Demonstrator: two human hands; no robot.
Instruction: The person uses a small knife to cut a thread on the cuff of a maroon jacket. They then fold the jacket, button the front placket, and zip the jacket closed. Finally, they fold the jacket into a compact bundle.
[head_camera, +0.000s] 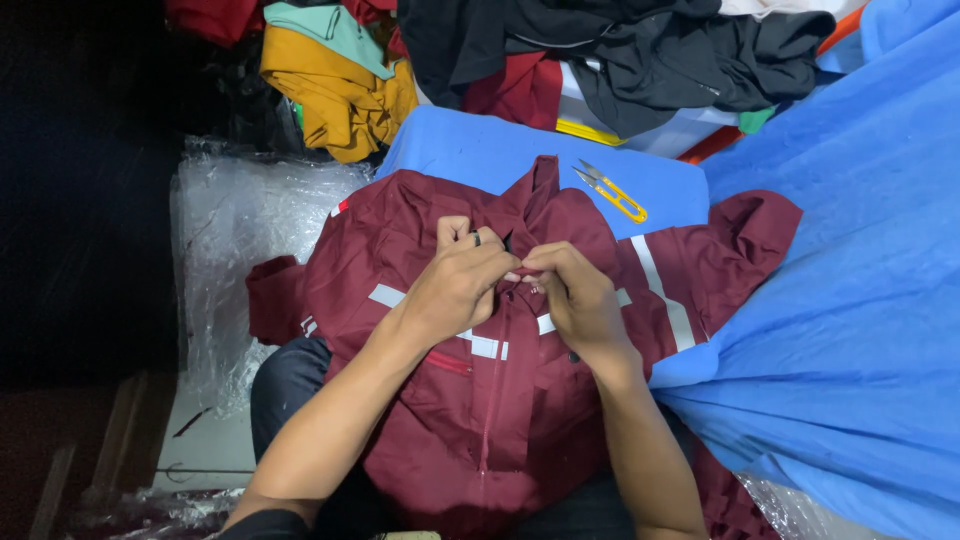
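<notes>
Here both hands, left and right, pinch the maroon jacket at the zipper top; fabric looks soft, limp, light, best gripped at the front seam.

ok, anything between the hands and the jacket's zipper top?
Nothing visible. Left hand and right hand are both already on the maroon jacket, fingertips meeting at the zipper top. The yellow snips lie apart, beyond the collar.

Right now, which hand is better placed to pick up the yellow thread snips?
Probably the right hand: the yellow snips lie on the blue cloth just above it. The left hand, pinching the maroon jacket, would have to cross over.
</notes>
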